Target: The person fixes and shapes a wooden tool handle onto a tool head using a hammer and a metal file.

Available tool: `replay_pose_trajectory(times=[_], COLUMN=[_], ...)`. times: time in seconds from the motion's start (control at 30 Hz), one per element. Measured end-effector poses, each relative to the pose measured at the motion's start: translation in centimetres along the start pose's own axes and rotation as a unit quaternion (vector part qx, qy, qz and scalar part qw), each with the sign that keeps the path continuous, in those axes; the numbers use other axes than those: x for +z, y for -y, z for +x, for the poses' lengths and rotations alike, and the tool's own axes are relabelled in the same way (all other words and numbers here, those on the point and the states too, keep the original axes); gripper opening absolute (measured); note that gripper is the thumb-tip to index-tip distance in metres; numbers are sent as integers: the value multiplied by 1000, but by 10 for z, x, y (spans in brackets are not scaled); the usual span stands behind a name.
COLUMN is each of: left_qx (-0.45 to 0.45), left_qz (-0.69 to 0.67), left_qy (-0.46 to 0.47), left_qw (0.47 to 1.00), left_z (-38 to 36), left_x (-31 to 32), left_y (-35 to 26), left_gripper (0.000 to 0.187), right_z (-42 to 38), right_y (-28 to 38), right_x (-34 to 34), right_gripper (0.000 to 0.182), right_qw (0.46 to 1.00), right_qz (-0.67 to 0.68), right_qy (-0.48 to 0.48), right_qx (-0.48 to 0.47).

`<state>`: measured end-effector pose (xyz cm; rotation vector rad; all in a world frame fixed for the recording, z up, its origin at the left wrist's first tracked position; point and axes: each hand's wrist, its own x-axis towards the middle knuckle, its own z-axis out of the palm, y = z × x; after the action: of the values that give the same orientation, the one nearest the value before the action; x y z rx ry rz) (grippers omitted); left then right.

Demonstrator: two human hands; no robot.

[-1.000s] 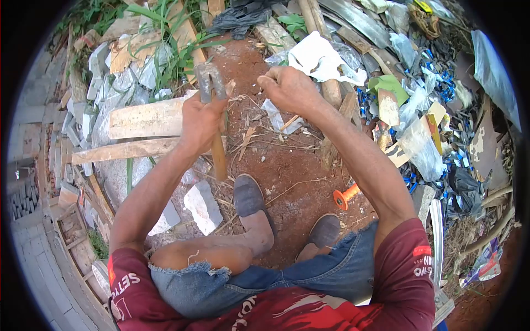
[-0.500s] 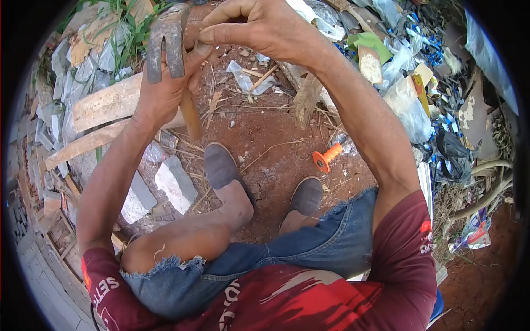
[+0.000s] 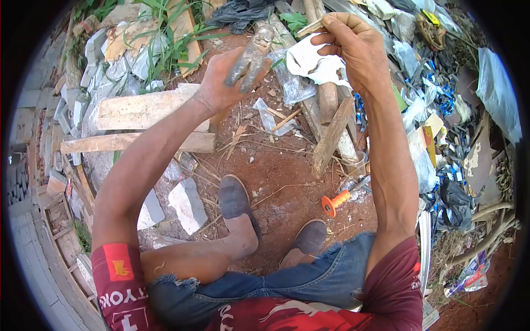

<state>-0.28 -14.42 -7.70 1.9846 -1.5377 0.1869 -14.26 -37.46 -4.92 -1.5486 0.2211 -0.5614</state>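
Note:
My left hand (image 3: 223,83) is closed around a claw hammer (image 3: 251,62), whose worn metal head faces up; most of the handle is hidden behind the hand. At the upper right, my right hand (image 3: 356,49) pinches a small thin strip of wood (image 3: 311,27) between thumb and fingers. Behind and below that hand lies a crumpled white plastic bag (image 3: 313,63). On the red soil between the feet and my right forearm rests a chisel with an orange hand guard (image 3: 337,203), touched by neither hand.
Wooden boards (image 3: 146,109) lie at left beside broken white blocks (image 3: 187,205). A short wood offcut (image 3: 333,138) leans by a round pole (image 3: 328,102). Plastic litter (image 3: 428,110) heaps up on the right. Green weeds (image 3: 187,41) grow at the back.
My hands have moved apart. The left hand went right with the hammer, and the right hand swung outward to the right, where the wood strip now shows. The view has shifted.

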Motion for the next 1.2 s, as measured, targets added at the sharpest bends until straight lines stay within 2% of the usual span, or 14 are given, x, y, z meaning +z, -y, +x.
replay_pose_trajectory(times=[0.07, 0.1, 0.13, 0.2, 0.23, 0.27, 0.33, 0.4, 0.43, 0.6, 0.7, 0.83, 0.9, 1.2], left_qx=[-53, -77, -86, -61, -85, -84, -205, -199, -223, -223, -319, -285, -328, -306], left_qz=[-36, 44, 47, -14, -88, -87, -262, -200, -228, -224, -367, -360, -408, -353], left_qy=[14, 22, 13, -29, -45, -44, -72, -162, -176, -216, -134, -139, -143, -119], left_qw=[998, 996, 995, 998, 991, 992, 940, 946, 931, 924, 863, 877, 840, 876], left_z=[9, 13, 12, 8, 6, 1, -21, -44, -50, -63, -61, -67, -70, -65], left_x=[21, 27, 36, 67, 90, 105, 128, 155, 153, 163, 158, 155, 153, 150], left_y=[5, -2, -1, 10, 14, 10, -13, -25, -32, -24, -23, -22, -25, -27], left_gripper=[34, 50, 50, 54, 60, 60, 50, 36, 31, 30, 34, 35, 35, 36], right_z=[6, 8, 7, 2, 3, 4, 2, 2, -3, -25, -26, -23, -24, -30], right_y=[2, 1, 1, -3, -4, -8, -5, -18, -20, -35, -29, -28, -30, -25], right_x=[-2, -2, 3, 13, 16, 19, 23, 25, 26, 33, 39, 42, 40, 41], right_gripper=[27, 27, 27, 25, 23, 23, 22, 23, 22, 19, 15, 14, 13, 12], right_qw=[998, 998, 998, 999, 998, 998, 994, 988, 986, 965, 955, 952, 955, 943], right_qz=[57, 61, 60, 13, -21, -31, -77, -102, -108, -171, -199, -208, -201, -238], right_qy=[-37, -12, 2, 15, 28, 43, 65, 96, 119, 197, 204, 211, 201, 200], right_qx=[-17, -24, -25, -34, -43, -44, -47, -58, -44, -12, -80, -78, -88, -119])
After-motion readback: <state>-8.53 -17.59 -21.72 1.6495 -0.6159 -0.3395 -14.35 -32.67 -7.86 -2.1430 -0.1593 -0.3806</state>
